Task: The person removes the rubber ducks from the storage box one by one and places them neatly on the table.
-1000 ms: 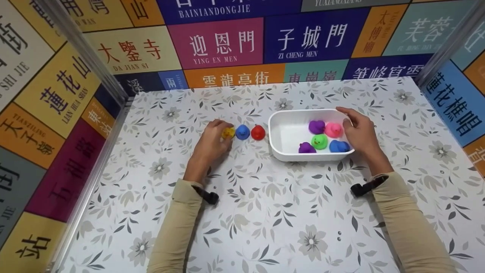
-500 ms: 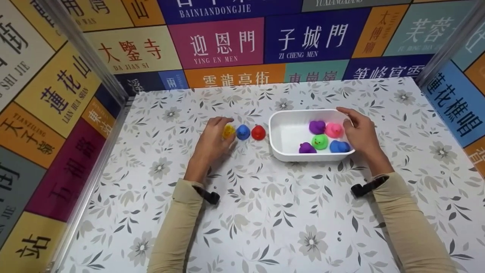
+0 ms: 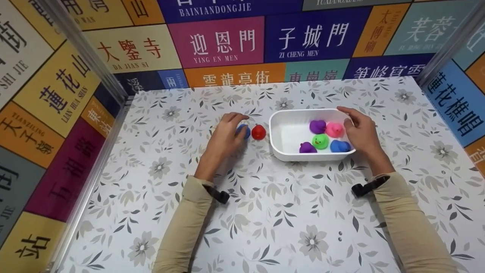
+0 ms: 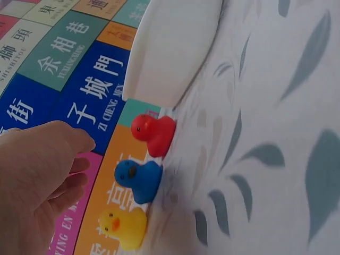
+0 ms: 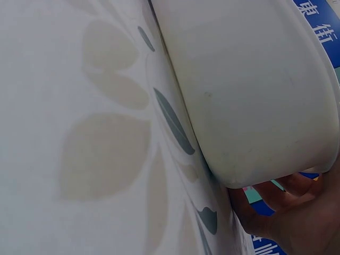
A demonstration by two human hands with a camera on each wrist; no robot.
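Three small rubber ducks stand in a row on the table: a yellow duck (image 4: 125,227), a blue duck (image 4: 139,179) and a red duck (image 3: 258,132). My left hand (image 3: 226,137) hovers over the yellow and blue ones, fingers loosely bent and holding nothing. In the head view it hides the yellow duck and part of the blue one. My right hand (image 3: 363,132) grips the right end of a white plastic tub (image 3: 286,155), thumb at the rim. Inside lie two purple ducks (image 3: 317,126), a pink duck (image 3: 334,129), a green duck (image 3: 320,141) and another blue duck (image 3: 340,146).
A white tablecloth (image 3: 265,212) with grey leaves and flowers covers the table. Panels with Chinese lettering (image 3: 219,41) rise behind it and along both sides. The red duck stands close to the tub's left end.
My left hand has let go of the yellow duck, lifted and shifted right, over the blue duck. The right hand and the tub have stayed in place.
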